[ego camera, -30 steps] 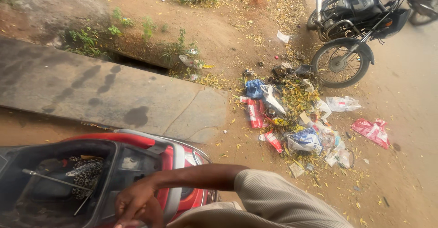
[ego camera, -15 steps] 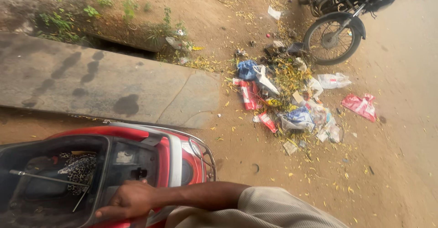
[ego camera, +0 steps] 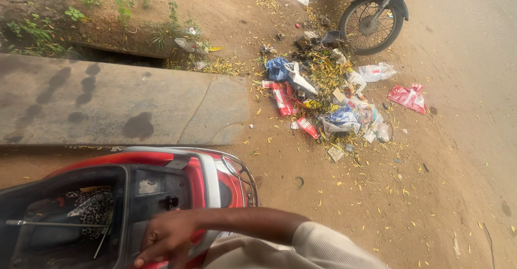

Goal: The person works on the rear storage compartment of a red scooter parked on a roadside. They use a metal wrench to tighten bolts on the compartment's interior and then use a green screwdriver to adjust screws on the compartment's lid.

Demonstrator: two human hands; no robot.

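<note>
Fingers (ego camera: 148,252) curled together, tips pressing on the rim of the open under-seat compartment (ego camera: 81,215) of the red scooter (ego camera: 215,175); nothing clamped between them. The hand (ego camera: 167,235) is the right (arm reaches in from the right, pale sleeve (ego camera: 301,250) at the elbow). Left hand out of view. Inside the compartment: patterned cloth (ego camera: 91,207) and a thin metal rod (ego camera: 48,224). Beyond: concrete slab (ego camera: 118,102), litter heap (ego camera: 328,96) on dirt, motorcycle wheel (ego camera: 371,24).
</note>
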